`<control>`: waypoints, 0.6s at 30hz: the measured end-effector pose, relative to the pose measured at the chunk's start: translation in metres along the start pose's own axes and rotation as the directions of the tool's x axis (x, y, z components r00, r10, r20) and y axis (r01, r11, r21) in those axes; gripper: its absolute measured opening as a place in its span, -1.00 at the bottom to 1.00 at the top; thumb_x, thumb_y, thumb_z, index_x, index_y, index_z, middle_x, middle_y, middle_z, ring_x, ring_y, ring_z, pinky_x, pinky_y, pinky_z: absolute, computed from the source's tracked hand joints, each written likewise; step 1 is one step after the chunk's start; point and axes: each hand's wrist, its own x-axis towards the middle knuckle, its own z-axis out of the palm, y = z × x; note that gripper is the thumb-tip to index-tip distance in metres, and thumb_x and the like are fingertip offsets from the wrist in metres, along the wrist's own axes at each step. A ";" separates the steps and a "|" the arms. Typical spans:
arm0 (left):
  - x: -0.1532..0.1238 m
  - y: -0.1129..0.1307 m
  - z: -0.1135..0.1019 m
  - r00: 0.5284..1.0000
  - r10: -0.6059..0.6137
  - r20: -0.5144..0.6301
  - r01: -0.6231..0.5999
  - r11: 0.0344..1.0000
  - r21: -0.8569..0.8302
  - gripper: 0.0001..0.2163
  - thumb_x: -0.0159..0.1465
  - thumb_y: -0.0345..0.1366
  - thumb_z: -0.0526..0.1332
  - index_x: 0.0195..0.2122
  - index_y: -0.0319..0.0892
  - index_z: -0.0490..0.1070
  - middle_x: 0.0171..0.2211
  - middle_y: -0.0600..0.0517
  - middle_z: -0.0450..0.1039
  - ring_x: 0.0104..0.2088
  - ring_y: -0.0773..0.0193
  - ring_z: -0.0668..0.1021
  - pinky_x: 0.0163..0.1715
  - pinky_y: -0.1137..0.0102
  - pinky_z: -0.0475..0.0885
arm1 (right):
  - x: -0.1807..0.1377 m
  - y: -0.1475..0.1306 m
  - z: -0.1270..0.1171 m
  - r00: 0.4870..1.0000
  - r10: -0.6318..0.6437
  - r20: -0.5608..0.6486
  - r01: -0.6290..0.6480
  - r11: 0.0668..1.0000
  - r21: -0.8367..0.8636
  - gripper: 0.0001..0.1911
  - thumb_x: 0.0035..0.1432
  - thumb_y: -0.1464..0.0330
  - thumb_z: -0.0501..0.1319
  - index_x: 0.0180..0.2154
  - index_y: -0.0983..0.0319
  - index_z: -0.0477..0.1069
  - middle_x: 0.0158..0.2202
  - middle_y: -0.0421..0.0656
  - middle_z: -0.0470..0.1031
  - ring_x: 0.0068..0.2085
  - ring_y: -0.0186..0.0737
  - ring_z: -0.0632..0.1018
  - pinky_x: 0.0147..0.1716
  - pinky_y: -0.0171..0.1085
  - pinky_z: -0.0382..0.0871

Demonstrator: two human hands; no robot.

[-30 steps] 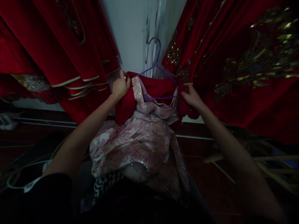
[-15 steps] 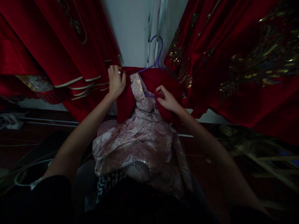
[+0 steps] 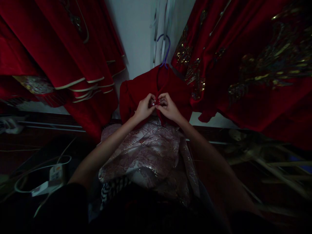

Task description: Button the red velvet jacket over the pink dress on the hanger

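A red jacket [image 3: 138, 86] hangs on a purple hanger [image 3: 168, 48] straight in front of me. My left hand [image 3: 145, 109] pinches the jacket's left front edge near the middle. Right beside it, my right hand [image 3: 169, 107] pinches the opposite front edge, so the two edges meet between my fingertips. A small shiny spot shows at the left fingers; whether it is a ring or a fastener I cannot tell. Below the hands, a pink and silver brocade dress [image 3: 148, 149] spreads down over my lap. Its upper part is hidden behind the jacket.
Red garments with pale trim [image 3: 73, 58] hang on the left, and red cloth with gold sequins [image 3: 263, 71] hangs on the right. A white wall [image 3: 138, 35] stands behind. A white box-shaped thing with a cord [image 3: 55, 172] lies at lower left.
My left hand has moved right and down, bringing the jacket's left front over the brocade top. My right hand has shifted slightly down, and both hands are now together.
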 end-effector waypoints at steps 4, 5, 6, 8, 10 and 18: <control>-0.013 -0.005 0.003 0.991 -0.056 -0.122 0.037 0.987 -0.155 -0.71 0.18 -0.46 0.21 -0.07 -0.15 0.34 -0.18 0.01 0.50 -0.18 0.33 0.57 -0.09 0.38 0.45 | -0.009 0.004 0.002 0.997 0.070 -0.018 -0.068 0.991 0.115 -0.71 0.13 0.28 0.21 -0.11 0.10 0.22 -0.16 -0.18 0.40 -0.19 -0.28 0.49 -0.34 -0.30 0.49; -0.016 -0.005 0.004 0.987 -0.067 -0.145 0.041 0.983 -0.177 -0.72 0.20 -0.45 0.21 -0.06 -0.14 0.34 -0.17 0.00 0.51 -0.16 0.33 0.57 -0.07 0.37 0.45 | -0.010 0.004 0.003 0.997 0.075 -0.031 -0.071 0.991 0.116 -0.73 0.15 0.25 0.20 -0.11 0.10 0.24 -0.14 -0.18 0.41 -0.19 -0.28 0.49 -0.34 -0.30 0.50; -0.018 -0.005 0.005 0.983 -0.079 -0.168 0.045 0.979 -0.198 -0.74 0.21 -0.43 0.21 -0.06 -0.14 0.35 -0.18 0.01 0.51 -0.16 0.33 0.58 -0.06 0.36 0.46 | -0.010 0.004 0.003 0.996 0.078 -0.047 -0.073 0.992 0.107 -0.75 0.17 0.23 0.19 -0.11 0.10 0.25 -0.13 -0.17 0.42 -0.20 -0.28 0.49 -0.34 -0.29 0.51; -0.021 -0.004 0.008 0.970 -0.103 -0.222 0.049 0.971 -0.235 -0.79 0.23 -0.39 0.22 -0.10 -0.14 0.35 -0.21 0.01 0.52 -0.19 0.34 0.58 -0.09 0.37 0.48 | -0.010 0.004 0.004 0.994 0.074 -0.085 -0.068 0.995 0.071 -0.76 0.18 0.20 0.20 -0.13 0.11 0.28 -0.14 -0.16 0.45 -0.21 -0.28 0.51 -0.33 -0.28 0.50; -0.022 -0.004 0.008 0.957 -0.119 -0.266 0.052 0.968 -0.247 -0.84 0.23 -0.36 0.23 -0.15 -0.15 0.35 -0.24 0.02 0.51 -0.20 0.34 0.57 -0.11 0.38 0.48 | -0.009 0.005 0.005 0.990 0.062 -0.130 -0.057 0.998 0.036 -0.77 0.18 0.21 0.21 -0.14 0.13 0.29 -0.17 -0.16 0.47 -0.23 -0.28 0.53 -0.30 -0.27 0.49; -0.023 -0.002 0.001 0.953 -0.163 -0.254 0.114 0.974 -0.197 -0.86 0.26 -0.33 0.20 -0.16 -0.15 0.30 -0.21 0.00 0.48 -0.19 0.36 0.54 -0.10 0.38 0.45 | -0.008 0.007 0.002 0.980 0.060 -0.191 -0.060 0.998 0.005 -0.77 0.16 0.24 0.22 -0.16 0.15 0.28 -0.24 -0.17 0.48 -0.24 -0.29 0.53 -0.24 -0.26 0.45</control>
